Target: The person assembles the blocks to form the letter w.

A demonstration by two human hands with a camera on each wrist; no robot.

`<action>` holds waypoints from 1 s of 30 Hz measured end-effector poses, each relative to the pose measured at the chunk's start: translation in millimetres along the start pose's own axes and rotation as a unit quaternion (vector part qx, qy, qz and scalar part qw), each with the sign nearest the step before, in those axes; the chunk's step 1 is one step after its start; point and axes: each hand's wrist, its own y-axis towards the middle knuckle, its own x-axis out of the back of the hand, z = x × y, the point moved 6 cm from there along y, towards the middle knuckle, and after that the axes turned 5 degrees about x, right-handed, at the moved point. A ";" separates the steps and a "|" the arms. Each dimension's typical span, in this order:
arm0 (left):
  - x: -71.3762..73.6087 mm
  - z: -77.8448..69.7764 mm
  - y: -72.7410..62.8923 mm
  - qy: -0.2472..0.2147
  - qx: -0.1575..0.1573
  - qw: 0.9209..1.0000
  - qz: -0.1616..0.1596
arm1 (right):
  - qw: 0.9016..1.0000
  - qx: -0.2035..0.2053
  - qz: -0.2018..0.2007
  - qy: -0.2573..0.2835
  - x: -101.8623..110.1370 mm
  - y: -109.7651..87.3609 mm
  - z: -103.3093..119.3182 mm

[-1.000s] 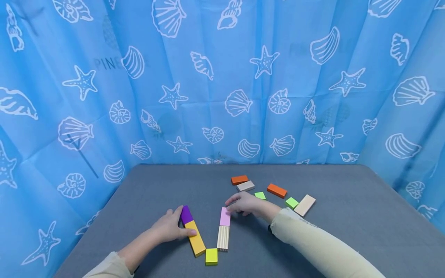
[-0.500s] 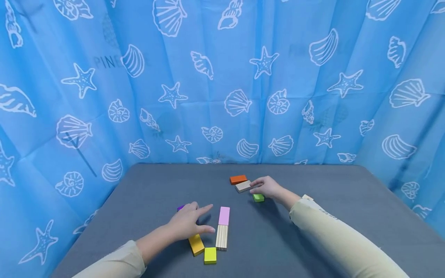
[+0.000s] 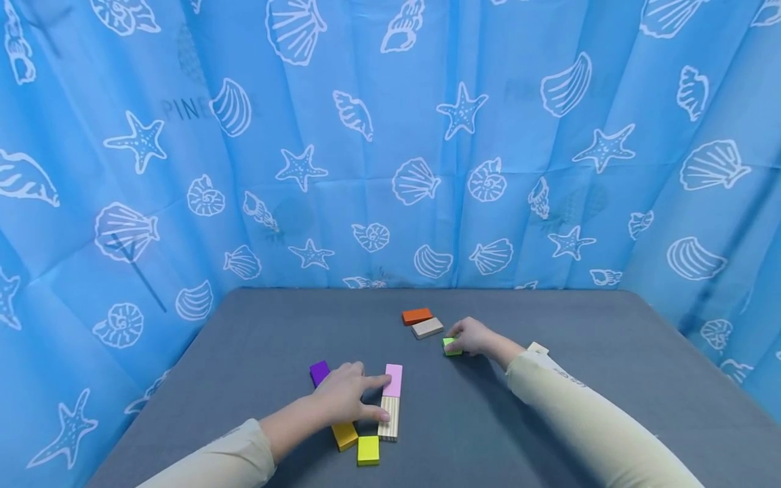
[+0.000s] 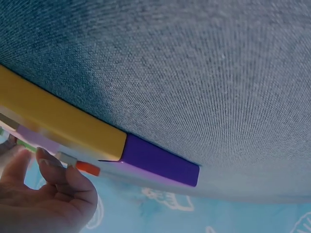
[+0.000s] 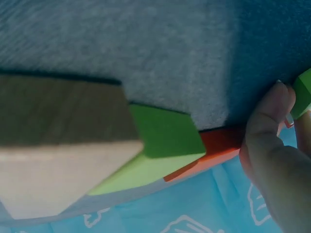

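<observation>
My left hand (image 3: pixel 344 394) reaches over the long orange-yellow block (image 3: pixel 345 437) and the purple block (image 3: pixel 318 372), hiding part of them. Its index fingertip touches the pink block (image 3: pixel 394 379), and the thumb tip is right at the striped wooden block (image 3: pixel 388 427); these two blocks lie end to end. A yellow square block (image 3: pixel 368 451) sits at the near ends of both rows. Farther back on the right, my right hand (image 3: pixel 477 337) pinches a small green block (image 3: pixel 450 348) between thumb and fingers, low over the table.
An orange-red block (image 3: pixel 417 316) and a pale wooden block (image 3: pixel 427 328) lie at the back. In the right wrist view, another pale block (image 5: pixel 58 111), a second green block (image 5: pixel 167 131) and another orange block (image 5: pixel 221 145) stand near the right hand. A blue curtain (image 3: pixel 390 135) hangs behind the table.
My right hand has left the pink block, moved back and right, and taken hold of the green block. My left hand has moved right from the purple and orange-yellow blocks to the pink-striped row.
</observation>
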 end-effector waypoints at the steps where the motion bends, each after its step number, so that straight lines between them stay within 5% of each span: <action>1: -0.1 -0.9 -0.1 0.006 -0.002 1.000 0.000 | 1.000 0.002 -0.003 -0.001 -0.3 -1.0 1.6; 6: -0.7 -2.7 -1.2 0.033 -0.006 0.999 -0.003 | 0.999 0.032 -0.018 0.012 -4.1 -7.5 14.0; 14: -1.2 -0.8 -0.3 0.024 -0.003 1.000 -0.004 | 0.992 0.060 0.006 0.111 -26.4 -3.5 35.6; 30: -1.2 -2.9 3.5 0.015 -0.010 1.000 0.004 | 0.997 0.018 0.014 0.070 -47.9 11.4 44.5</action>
